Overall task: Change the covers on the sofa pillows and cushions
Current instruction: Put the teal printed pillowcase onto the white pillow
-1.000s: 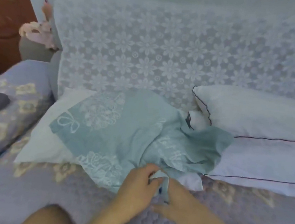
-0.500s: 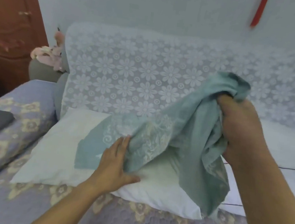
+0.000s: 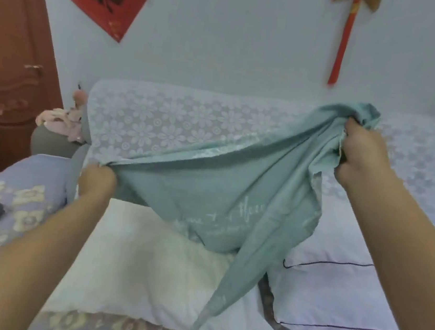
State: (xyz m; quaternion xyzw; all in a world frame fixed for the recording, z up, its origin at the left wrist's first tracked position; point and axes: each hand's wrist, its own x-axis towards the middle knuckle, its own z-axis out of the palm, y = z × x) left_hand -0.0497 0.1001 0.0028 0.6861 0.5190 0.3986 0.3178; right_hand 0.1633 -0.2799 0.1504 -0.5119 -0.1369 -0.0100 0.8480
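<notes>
The teal cover [image 3: 215, 194] is now fully clear of the bare white pillow [image 3: 143, 271], which half a second ago still lay partly under it with the left hand pressed flat on top. The left hand [image 3: 96, 180] has since come off the pillow and grips one edge of the cover low, fingers curled round the fabric. The right hand [image 3: 360, 155] holds the bunched opposite end higher, also clamped on cloth. The cover hangs stretched between them above the pillow, one tail drooping to touch the pillow's front edge.

Judgement: stripping of this pillow is done; a fresh cover is next (none identified in view).

Containers: the teal cover holds nothing. A second white pillow [image 3: 337, 294] with dark piping lies to the right on the sofa [image 3: 160, 127]; whether its casing is old or new cannot be told.
</notes>
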